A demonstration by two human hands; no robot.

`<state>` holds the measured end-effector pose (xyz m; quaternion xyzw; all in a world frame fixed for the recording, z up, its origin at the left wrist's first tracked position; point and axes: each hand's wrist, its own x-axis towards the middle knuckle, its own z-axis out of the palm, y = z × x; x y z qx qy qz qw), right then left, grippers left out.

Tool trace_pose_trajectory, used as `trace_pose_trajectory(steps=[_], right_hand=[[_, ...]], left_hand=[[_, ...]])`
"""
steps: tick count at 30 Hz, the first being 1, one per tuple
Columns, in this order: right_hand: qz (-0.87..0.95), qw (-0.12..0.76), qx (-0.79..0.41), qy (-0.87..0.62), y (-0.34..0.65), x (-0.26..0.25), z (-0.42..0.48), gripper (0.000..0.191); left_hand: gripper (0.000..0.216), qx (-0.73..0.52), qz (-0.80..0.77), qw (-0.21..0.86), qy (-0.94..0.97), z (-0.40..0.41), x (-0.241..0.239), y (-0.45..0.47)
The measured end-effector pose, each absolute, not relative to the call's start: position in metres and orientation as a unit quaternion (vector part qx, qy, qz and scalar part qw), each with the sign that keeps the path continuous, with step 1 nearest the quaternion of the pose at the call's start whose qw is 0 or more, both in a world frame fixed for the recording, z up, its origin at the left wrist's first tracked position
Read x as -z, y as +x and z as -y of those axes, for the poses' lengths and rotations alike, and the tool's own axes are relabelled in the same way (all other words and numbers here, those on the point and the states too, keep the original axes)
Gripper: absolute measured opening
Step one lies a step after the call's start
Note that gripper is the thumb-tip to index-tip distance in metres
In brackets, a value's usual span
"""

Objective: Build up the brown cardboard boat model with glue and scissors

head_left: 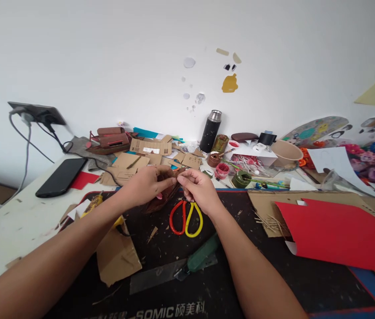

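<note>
My left hand (147, 185) is closed around a brown painted cardboard piece (162, 198), held just above the black mat (161, 266). My right hand (198, 189) pinches the top edge of the same piece with thumb and forefinger. Both hands meet over the middle of the mat. Right below them lie scissors (186, 218) with one red and one yellow handle loop. What the cardboard piece is exactly cannot be made out, since my fingers cover much of it.
A red paper sheet (337, 232) lies on cardboard at the right. A green-handled knife (201, 257) and a clear ruler (156, 277) lie near me. Cardboard scraps (117, 257), a phone (61, 177), a black flask (210, 130), paint pots (221, 170) and a bowl (285, 153) crowd the desk.
</note>
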<state>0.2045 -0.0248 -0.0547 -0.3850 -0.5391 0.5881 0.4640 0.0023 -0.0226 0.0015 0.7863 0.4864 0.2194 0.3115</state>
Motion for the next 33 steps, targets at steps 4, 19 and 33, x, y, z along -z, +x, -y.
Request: trace_pose_trajectory(steps=[4,19,33], right_hand=[[0.546,0.462,-0.591,-0.374,0.204,0.055,0.025,0.037],[0.51,0.475,-0.606,-0.385,0.204,0.055,0.025,0.043],[0.526,0.469,-0.588,-0.397,0.201,0.061,0.026,0.042]], left_hand=[[0.032,-0.222,-0.473,0.323,0.789,0.021,-0.002,-0.001],[0.041,-0.242,-0.545,0.132,0.792,0.012,-0.005,-0.026],[0.064,-0.116,-0.526,0.229,0.811,0.02,-0.006,-0.042]])
